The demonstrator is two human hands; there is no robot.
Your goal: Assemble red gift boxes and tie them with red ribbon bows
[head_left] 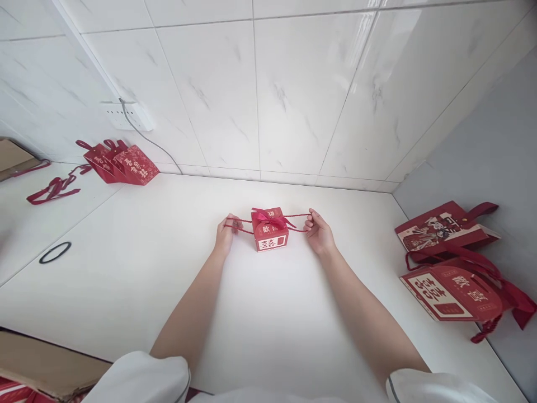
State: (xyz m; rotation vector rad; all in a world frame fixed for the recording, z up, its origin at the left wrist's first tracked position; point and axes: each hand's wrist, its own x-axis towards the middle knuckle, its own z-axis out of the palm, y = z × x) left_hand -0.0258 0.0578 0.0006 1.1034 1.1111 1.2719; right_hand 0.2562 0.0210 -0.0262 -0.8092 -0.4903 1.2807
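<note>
A small red gift box [271,243] with pale characters stands on the white table between my hands. A red ribbon bow [268,217] lies across its top. Red cord handles stretch out from both sides of the box. My left hand [227,230] has its fingers closed on the left cord [241,230]. On the other side, my right hand [319,229] pinches the right cord [297,215] between thumb and fingers. Neither hand touches the box itself.
Red gift boxes [457,294] stand at the right by a grey panel. Several red pouches [136,165] lean on the tiled wall, near loose ribbon [54,190]. A black ring [55,253] lies at left; a cardboard box [50,361] is at lower left.
</note>
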